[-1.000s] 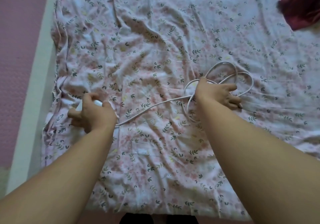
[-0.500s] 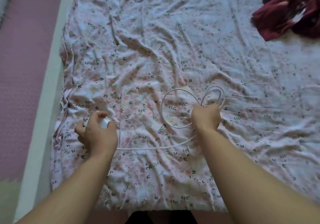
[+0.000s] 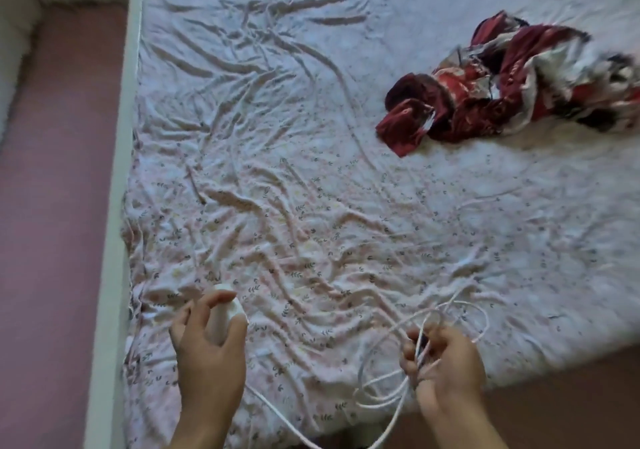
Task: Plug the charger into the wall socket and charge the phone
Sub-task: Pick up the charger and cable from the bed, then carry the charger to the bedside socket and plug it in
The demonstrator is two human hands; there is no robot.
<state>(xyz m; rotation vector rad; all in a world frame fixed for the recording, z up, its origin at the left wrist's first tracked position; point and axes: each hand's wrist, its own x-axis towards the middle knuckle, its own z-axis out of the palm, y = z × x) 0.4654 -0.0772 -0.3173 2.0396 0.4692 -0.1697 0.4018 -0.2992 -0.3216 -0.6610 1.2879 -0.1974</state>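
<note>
Where rumpled: floral bedsheet [image 3: 311,206]; pink floor [image 3: 59,206]

The charger [image 3: 221,313] was half hidden by the left hand [image 3: 211,351]; the cable [image 3: 287,421] was cut off below.

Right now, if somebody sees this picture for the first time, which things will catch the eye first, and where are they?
First, the crumpled dark red cloth at the upper right of the wrinkled floral bedsheet. Next, at the bottom, the two hands: the left hand grips a white charger plug, and the right hand holds loops of its white cable.
</note>
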